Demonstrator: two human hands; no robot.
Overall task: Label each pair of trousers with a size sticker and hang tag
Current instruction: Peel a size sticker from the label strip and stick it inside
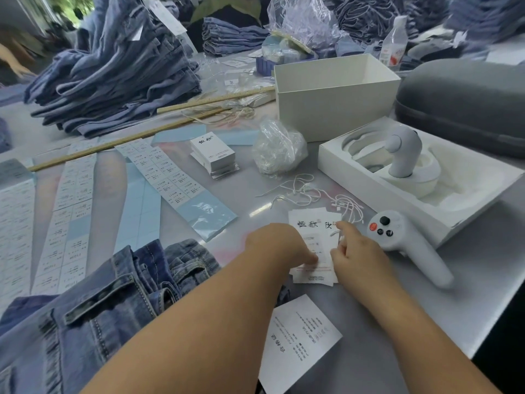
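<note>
**Hands on the hang tags, jeans waiting at lower left**

Jeans (108, 302) lie at the lower left of the frame, waistband up and within easy reach, probably the pair due for labelling. A loose printed card (301, 339) sits at the bottom centre, between the forearms.

Just above it, at lower centre, both hands meet over a small fan of hang tags (315, 226). The left hand (277, 245) has its fingers curled down onto the tags' left edge, seemingly pinning them so they do not slide. The right hand (355, 251) has fingers bent in a pinch at the right edge with the forefinger raised; whether it pinches a tag or a string I cannot tell, though it looks like threading or peeling one tag off.

Right beside that hand lies a white controller (397, 237), with loose strings (312, 194) just above the tags, kept close for tying. Across the left half run sticker sheets (167, 174), spread flat so sizes can be read and peeled. At centre stands a tag stack (213, 155) and a plastic bag (278, 146); to the right, an open tray (355, 163) holding another controller.

Farther up are rulers (199, 103), a white box (335, 109), a grey case (468, 100), and at upper left a denim pile (113, 72).
</note>
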